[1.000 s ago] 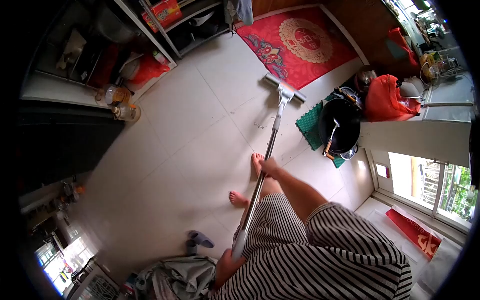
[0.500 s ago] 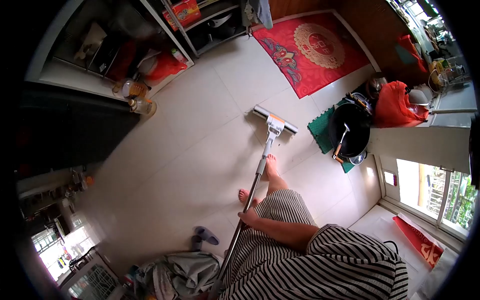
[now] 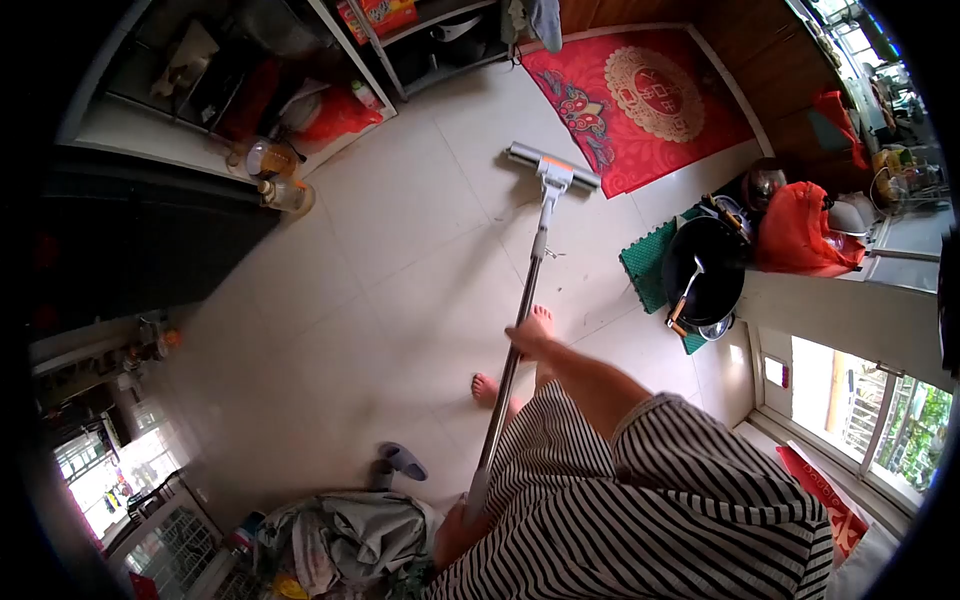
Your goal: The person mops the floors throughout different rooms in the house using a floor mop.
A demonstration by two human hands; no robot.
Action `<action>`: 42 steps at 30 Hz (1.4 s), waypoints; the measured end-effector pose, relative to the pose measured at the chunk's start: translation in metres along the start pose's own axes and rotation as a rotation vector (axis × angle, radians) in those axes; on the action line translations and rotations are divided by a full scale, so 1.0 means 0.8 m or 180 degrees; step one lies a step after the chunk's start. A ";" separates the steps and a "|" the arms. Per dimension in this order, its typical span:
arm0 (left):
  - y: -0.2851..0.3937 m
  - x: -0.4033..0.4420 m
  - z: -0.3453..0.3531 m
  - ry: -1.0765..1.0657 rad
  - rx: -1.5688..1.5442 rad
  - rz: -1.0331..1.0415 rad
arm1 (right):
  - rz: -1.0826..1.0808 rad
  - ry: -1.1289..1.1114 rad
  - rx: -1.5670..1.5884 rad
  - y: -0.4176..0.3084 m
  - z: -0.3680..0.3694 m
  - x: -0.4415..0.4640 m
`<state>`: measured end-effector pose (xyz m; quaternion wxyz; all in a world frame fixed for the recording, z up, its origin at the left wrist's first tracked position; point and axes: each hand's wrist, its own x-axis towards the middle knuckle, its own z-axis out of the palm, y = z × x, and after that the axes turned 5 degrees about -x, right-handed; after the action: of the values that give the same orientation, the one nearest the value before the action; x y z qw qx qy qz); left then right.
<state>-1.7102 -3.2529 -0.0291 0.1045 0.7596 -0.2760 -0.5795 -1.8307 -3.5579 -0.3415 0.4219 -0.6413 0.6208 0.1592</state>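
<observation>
- Mop (image 3: 526, 295), gripped in both our hands, slanted across the floor tiles (image 3: 400, 240); its mop head (image 3: 553, 170) lay near the corner of the red mat (image 3: 640, 110). We could not tell whether the end of the head touched the mat or stopped just beside it.
- We judged it light for its length, with a stiff, thin metal shaft (image 3: 504, 395) that would barely flex. The shiny surface looked smooth, so we reckoned a wet palm might slip on it.
- Nothing about it seemed fragile to us, though the joint behind the head was probably its weakest part.
- We thought it best held with two hands set well apart: one at the grey grip (image 3: 480, 488), the other partway along the metal.
- Our right hand (image 3: 530, 338) was closed round the shaft, above one bare foot (image 3: 483, 387) and beside the other, with no gap showing between palm and metal.
- Our left hand (image 3: 458, 527) seemed wrapped round the grey grip, low beside our striped clothing (image 3: 660, 510); we could not make out its separate fingers.
</observation>
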 end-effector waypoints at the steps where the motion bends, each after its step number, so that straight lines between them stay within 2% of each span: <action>1: -0.020 -0.014 -0.004 -0.0017 0.0065 -0.0024 | -0.0109 0.0108 0.0062 0.004 0.034 -0.021; 3: -0.043 -0.041 -0.021 -0.0078 0.0205 -0.0425 | -0.0537 0.0190 0.0908 0.017 0.124 -0.067; 5: -0.068 -0.080 -0.038 -0.0114 0.0276 -0.0927 | -0.1373 0.0214 0.2284 0.036 0.235 -0.110; 6: -0.076 -0.099 -0.046 -0.0125 0.0322 -0.1131 | -0.1525 0.0199 0.2504 0.039 0.264 -0.132; 8: -0.095 -0.134 -0.059 -0.0112 0.0383 -0.1384 | -0.0232 -0.0573 0.1306 -0.038 0.112 -0.250; 9: -0.100 -0.145 -0.064 -0.0114 0.0412 -0.1462 | -0.0238 -0.0548 0.1317 -0.039 0.112 -0.250; 11: -0.106 -0.158 -0.072 -0.0088 0.0443 -0.1496 | 0.0111 -0.1080 0.1549 -0.029 0.132 -0.246; 12: -0.107 -0.159 -0.073 -0.0077 0.0459 -0.1453 | 0.0006 -0.1071 0.1784 -0.014 0.155 -0.228; 13: -0.104 -0.151 -0.071 -0.0056 0.0472 -0.1335 | -0.0191 -0.1024 0.2249 0.002 0.187 -0.200; 15: -0.094 -0.132 -0.068 -0.0018 0.0454 -0.1038 | -0.0968 -0.1215 0.4709 0.059 0.284 -0.107; 16: -0.083 -0.117 -0.065 0.0020 0.0439 -0.0840 | -0.0303 -0.0884 0.2807 0.029 0.175 -0.127; 17: -0.064 -0.094 -0.059 0.0078 0.0392 -0.0527 | 0.0312 -0.1019 0.0951 -0.017 0.034 -0.158; 18: -0.038 -0.067 -0.050 0.0149 0.0336 -0.0170 | 0.0214 -0.0481 0.0738 -0.006 0.016 -0.130; 20: 0.014 -0.028 -0.034 0.0196 0.0222 0.0093 | 0.0129 0.0618 0.0209 0.019 -0.015 -0.072; 21: 0.034 -0.017 -0.027 0.0193 0.0229 0.0106 | 0.0880 0.0499 0.1357 0.052 0.030 -0.008; 23: 0.055 -0.012 -0.017 0.0175 0.0470 0.0086 | 0.0706 -0.0755 0.1070 0.060 0.011 0.007; 24: 0.042 -0.020 -0.017 0.0167 0.0467 0.0083 | 0.0333 -0.0032 0.0267 0.062 0.025 -0.009; 25: 0.015 -0.036 -0.020 -0.0018 0.0711 0.0545 | 0.0254 -0.0348 0.0092 0.041 0.008 -0.056; 27: -0.037 -0.062 -0.023 -0.0142 0.0758 0.0604 | 0.0041 -0.0968 -0.0243 -0.014 -0.040 -0.166; 29: -0.092 -0.100 -0.031 -0.0128 0.0603 -0.0048 | 0.0302 -0.0557 -0.0037 -0.008 0.070 -0.184; 30: -0.117 -0.121 -0.037 -0.0107 0.0537 -0.0342 | 0.0262 -0.0552 -0.0060 -0.016 0.089 -0.207; 32: -0.156 -0.164 -0.047 -0.0034 0.0469 -0.0793 | -0.0580 -0.0361 0.1267 -0.031 0.109 -0.262; 33: -0.168 -0.182 -0.049 0.0002 0.0443 -0.0943 | -0.0802 -0.0309 0.1592 -0.032 0.118 -0.279; 34: -0.176 -0.195 -0.051 0.0056 0.0408 -0.1062 | -0.1033 -0.0279 0.1913 -0.030 0.130 -0.294; 36: -0.185 -0.211 -0.046 0.0133 0.0317 -0.1226 | 0.0284 -0.1063 0.1228 -0.015 0.158 -0.288; 39: -0.175 -0.214 -0.027 0.0261 0.0148 -0.1299 | -0.0105 -0.0894 0.1416 -0.011 0.169 -0.275; 40: -0.168 -0.211 -0.020 0.0295 0.0095 -0.1284 | -0.0260 -0.0524 0.1295 -0.022 0.156 -0.274; 42: -0.152 -0.198 -0.003 0.0357 -0.0004 -0.1213 | -0.0869 -0.0466 0.2162 0.005 0.228 -0.194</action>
<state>-1.6993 -3.0670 0.0435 0.0086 0.8291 -0.1207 -0.5458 -1.8041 -3.3200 -0.3382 0.6712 -0.5286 0.5152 -0.0682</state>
